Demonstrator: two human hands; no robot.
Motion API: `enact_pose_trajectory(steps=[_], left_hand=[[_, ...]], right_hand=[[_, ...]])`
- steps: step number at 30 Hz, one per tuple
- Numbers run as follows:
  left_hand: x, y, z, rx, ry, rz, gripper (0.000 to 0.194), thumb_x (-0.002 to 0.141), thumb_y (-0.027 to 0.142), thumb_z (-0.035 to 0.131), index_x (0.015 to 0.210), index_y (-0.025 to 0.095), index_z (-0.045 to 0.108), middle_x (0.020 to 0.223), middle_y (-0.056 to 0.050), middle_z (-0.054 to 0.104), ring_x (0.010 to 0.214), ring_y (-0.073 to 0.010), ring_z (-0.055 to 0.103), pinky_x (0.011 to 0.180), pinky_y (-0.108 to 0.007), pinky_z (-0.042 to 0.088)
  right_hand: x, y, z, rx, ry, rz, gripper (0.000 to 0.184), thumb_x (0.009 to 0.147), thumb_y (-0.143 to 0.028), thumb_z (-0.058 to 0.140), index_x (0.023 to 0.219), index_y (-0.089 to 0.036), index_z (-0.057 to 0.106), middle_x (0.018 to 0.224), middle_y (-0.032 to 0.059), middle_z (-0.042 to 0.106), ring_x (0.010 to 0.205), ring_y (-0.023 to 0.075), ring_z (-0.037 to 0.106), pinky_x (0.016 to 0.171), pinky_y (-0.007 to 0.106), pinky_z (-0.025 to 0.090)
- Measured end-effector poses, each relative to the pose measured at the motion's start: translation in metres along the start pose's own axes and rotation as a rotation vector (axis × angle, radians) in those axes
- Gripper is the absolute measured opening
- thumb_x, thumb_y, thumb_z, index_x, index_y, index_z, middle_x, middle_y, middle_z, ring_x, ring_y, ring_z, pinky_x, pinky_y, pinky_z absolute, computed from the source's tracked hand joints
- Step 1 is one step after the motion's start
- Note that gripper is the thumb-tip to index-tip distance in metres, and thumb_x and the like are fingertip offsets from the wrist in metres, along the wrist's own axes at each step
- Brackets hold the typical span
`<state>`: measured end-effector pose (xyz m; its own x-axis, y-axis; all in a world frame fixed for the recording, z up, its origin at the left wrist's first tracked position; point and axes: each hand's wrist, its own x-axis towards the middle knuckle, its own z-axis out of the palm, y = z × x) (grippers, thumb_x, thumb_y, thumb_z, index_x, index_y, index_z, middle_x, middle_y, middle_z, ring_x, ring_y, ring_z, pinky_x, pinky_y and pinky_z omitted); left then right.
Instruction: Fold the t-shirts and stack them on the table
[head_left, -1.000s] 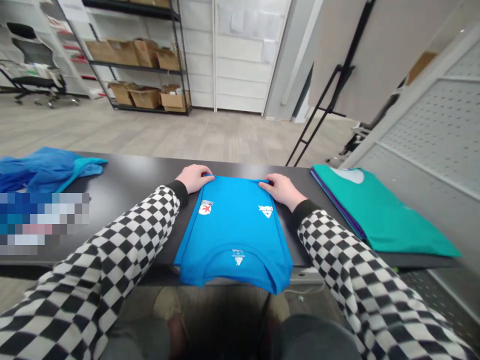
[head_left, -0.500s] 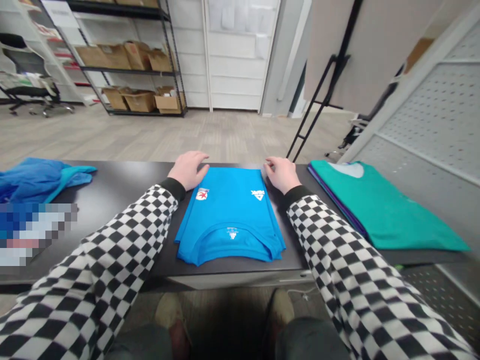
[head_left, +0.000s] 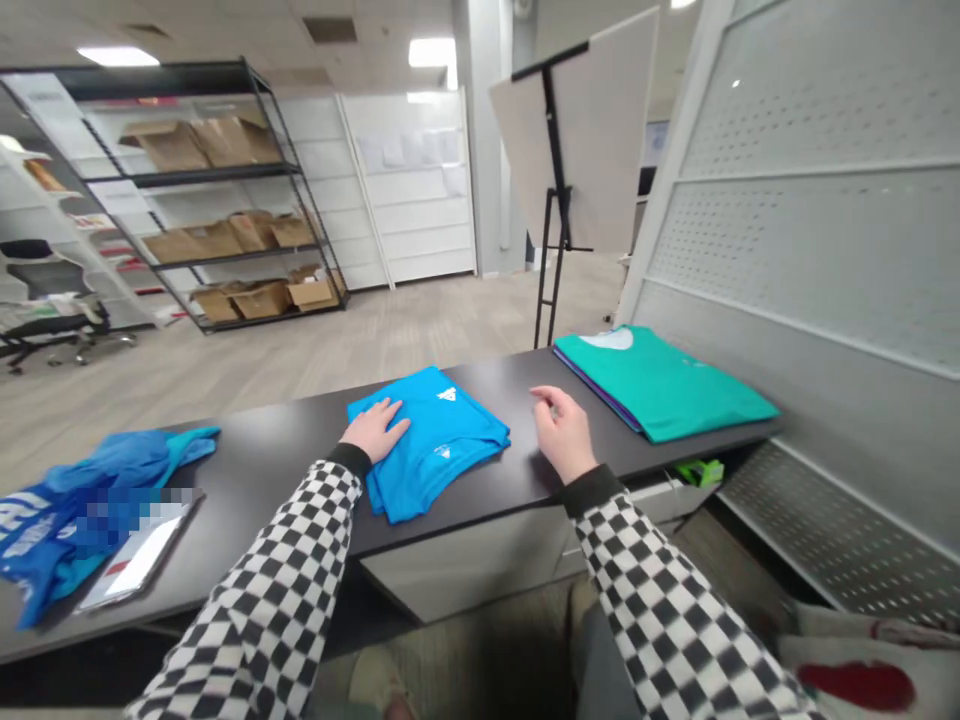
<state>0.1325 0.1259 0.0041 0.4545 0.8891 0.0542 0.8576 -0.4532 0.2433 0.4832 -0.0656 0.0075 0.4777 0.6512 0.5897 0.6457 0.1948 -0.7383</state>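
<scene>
A bright blue folded T-shirt (head_left: 442,425) with white logos lies on the dark table, turned at an angle, its neckline toward the front right. My left hand (head_left: 375,430) rests flat on the left part of the shirt, fingers spread. To the right of the shirt, my right hand (head_left: 564,432) is over the bare tabletop, touching no garment. Its fingers are loosely bent, with a gap between thumb and forefinger and nothing in them. Beyond it, at the table's right, lies a stack of folded shirts with a green shirt (head_left: 667,385) on top and purple edges beneath.
Crumpled blue garments (head_left: 97,500) and a flat clear-wrapped packet (head_left: 142,555) occupy the table's left end. A pegboard partition (head_left: 810,230) stands along the right. Behind the table are an easel with a board (head_left: 581,150) and a black shelf (head_left: 217,180) of cardboard boxes.
My view has turned right and upward. My left hand has come down onto the shirt, which now lies askew. My right hand has left the shirt's right edge and moved toward the green stack.
</scene>
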Motion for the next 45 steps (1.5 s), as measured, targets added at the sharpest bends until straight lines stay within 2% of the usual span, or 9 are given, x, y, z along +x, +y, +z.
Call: enact_pose_trajectory(steps=[6, 13, 18, 21, 24, 30, 36, 42, 45], left_hand=[[-0.094, -0.006, 0.003, -0.034, 0.134, -0.412, 0.097, 0.109, 0.067, 0.045, 0.178, 0.000, 0.036, 0.180, -0.037, 0.035, 0.172, -0.0503, 0.031, 0.134, -0.069, 0.036], [-0.227, -0.003, -0.025, -0.352, 0.309, -0.026, 0.063, 0.113, 0.060, 0.052, 0.170, 0.034, 0.054, 0.172, -0.011, 0.060, 0.158, -0.0343, 0.060, 0.128, -0.054, 0.052], [-0.233, -0.033, -0.041, -0.107, 0.302, -0.011, 0.073, 0.098, 0.068, 0.068, 0.150, 0.017, 0.072, 0.170, -0.023, 0.058, 0.161, -0.0433, 0.053, 0.136, -0.064, 0.038], [-0.242, -0.034, -0.013, -0.041, 0.081, -0.022, 0.088, 0.096, 0.069, 0.072, 0.165, 0.016, 0.061, 0.179, -0.027, 0.046, 0.169, -0.0498, 0.038, 0.135, -0.071, 0.036], [-0.264, -0.007, 0.018, 0.005, 0.137, -0.015, 0.090, 0.100, 0.061, 0.071, 0.174, 0.014, 0.051, 0.183, -0.028, 0.038, 0.174, -0.0518, 0.024, 0.135, -0.075, 0.033], [-0.298, 0.059, 0.016, -0.201, 0.182, 0.192, 0.065, 0.110, 0.042, 0.066, 0.172, 0.031, 0.051, 0.174, -0.013, 0.058, 0.162, -0.0337, 0.055, 0.133, -0.057, 0.048], [-0.275, 0.041, 0.011, -0.051, 0.312, 0.260, 0.059, 0.106, 0.030, 0.070, 0.164, 0.029, 0.060, 0.171, -0.013, 0.060, 0.162, -0.0386, 0.053, 0.136, -0.069, 0.040], [-0.257, 0.022, 0.032, 0.056, 0.389, 0.273, 0.047, 0.105, 0.020, 0.066, 0.152, 0.027, 0.071, 0.154, -0.014, 0.072, 0.141, -0.0377, 0.068, 0.122, -0.066, 0.054], [-0.254, 0.017, 0.028, -0.023, 0.445, 0.299, 0.033, 0.110, 0.018, 0.059, 0.135, 0.026, 0.078, 0.133, -0.012, 0.080, 0.124, -0.0317, 0.075, 0.110, -0.056, 0.062]], right_hand=[[-0.049, -0.027, -0.003, 0.133, -0.123, 0.092, 0.033, 0.101, -0.030, 0.054, 0.117, -0.022, 0.082, 0.097, 0.0088, 0.084, 0.088, 0.0283, 0.078, 0.091, 0.041, 0.062], [-0.085, -0.069, 0.027, 0.173, -0.386, -0.254, 0.030, 0.104, -0.016, 0.057, 0.120, -0.024, 0.081, 0.115, 0.0096, 0.085, 0.105, 0.0278, 0.078, 0.099, 0.042, 0.059], [-0.127, -0.105, 0.037, 0.167, -0.656, -0.530, 0.036, 0.104, -0.011, 0.061, 0.135, -0.022, 0.076, 0.129, 0.0105, 0.083, 0.120, 0.0270, 0.074, 0.107, 0.044, 0.054], [-0.147, -0.115, 0.036, 0.064, -0.768, -0.644, 0.049, 0.105, -0.017, 0.063, 0.153, -0.025, 0.068, 0.156, 0.0120, 0.072, 0.148, 0.0300, 0.061, 0.124, 0.051, 0.045], [-0.156, -0.112, 0.034, -0.111, -0.801, -0.672, 0.070, 0.102, -0.021, 0.067, 0.170, -0.026, 0.053, 0.176, 0.0130, 0.055, 0.164, 0.0367, 0.045, 0.137, 0.062, 0.031], [-0.126, -0.086, 0.016, -0.370, -0.726, -0.498, 0.076, 0.097, -0.022, 0.073, 0.170, -0.031, 0.056, 0.173, 0.0158, 0.056, 0.161, 0.0463, 0.046, 0.138, 0.078, 0.015], [-0.081, -0.041, -0.008, -0.573, -0.779, -0.196, 0.109, 0.081, -0.024, 0.090, 0.179, -0.030, 0.044, 0.186, 0.0235, 0.033, 0.170, 0.0601, 0.026, 0.131, 0.086, 0.015], [-0.116, -0.044, -0.024, -0.443, -0.602, -0.272, 0.081, 0.093, -0.010, 0.062, 0.172, -0.024, 0.052, 0.179, 0.0178, 0.049, 0.168, 0.0481, 0.039, 0.134, 0.082, 0.018], [-0.140, -0.050, -0.037, -0.255, -0.451, -0.176, 0.043, 0.102, -0.016, 0.050, 0.136, -0.021, 0.074, 0.143, 0.0164, 0.078, 0.136, 0.0362, 0.070, 0.125, 0.065, 0.044]])
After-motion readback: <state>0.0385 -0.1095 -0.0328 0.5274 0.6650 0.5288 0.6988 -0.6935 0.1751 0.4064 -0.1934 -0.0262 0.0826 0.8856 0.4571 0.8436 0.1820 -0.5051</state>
